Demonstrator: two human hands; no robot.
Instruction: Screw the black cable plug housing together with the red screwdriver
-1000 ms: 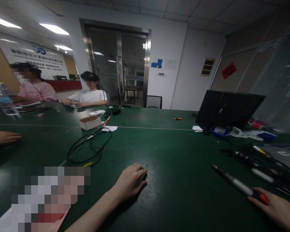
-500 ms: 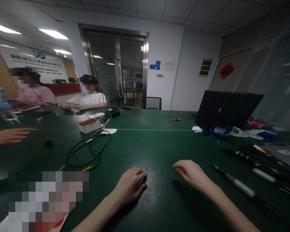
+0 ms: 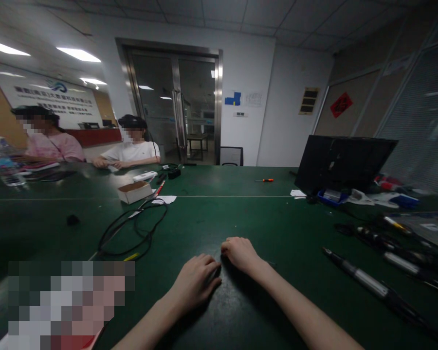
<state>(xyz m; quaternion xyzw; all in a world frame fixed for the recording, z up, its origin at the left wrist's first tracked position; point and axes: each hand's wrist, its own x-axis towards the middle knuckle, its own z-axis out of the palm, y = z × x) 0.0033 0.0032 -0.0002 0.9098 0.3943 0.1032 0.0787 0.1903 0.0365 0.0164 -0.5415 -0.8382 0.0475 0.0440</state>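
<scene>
My left hand [image 3: 199,278] rests low on the green table [image 3: 204,214], just left of the middle. Its fingers are curled down and in, with the thumb below them; anything beneath them is hidden. Close beside it, almost meeting its fingertips, is my right hand [image 3: 241,253], closed with the fingers bent down toward the tabletop. What it holds, if anything, cannot be seen. A thin shaft [image 3: 272,263] shows just past my right forearm, its other end covered by the arm.
An orange-handled screwdriver [image 3: 267,180] lies farther back. Left are looped black cable [image 3: 151,233] and a small open box [image 3: 134,192]. A dark monitor [image 3: 345,163] and a pen-shaped electric screwdriver [image 3: 368,282] are on the right. Two people [image 3: 136,148] sit across the table.
My right hand has moved left, up against my left hand; the red-orange bit seen in it before is out of sight. My left hand stayed put. Another person's hand at far left has mostly withdrawn.
</scene>
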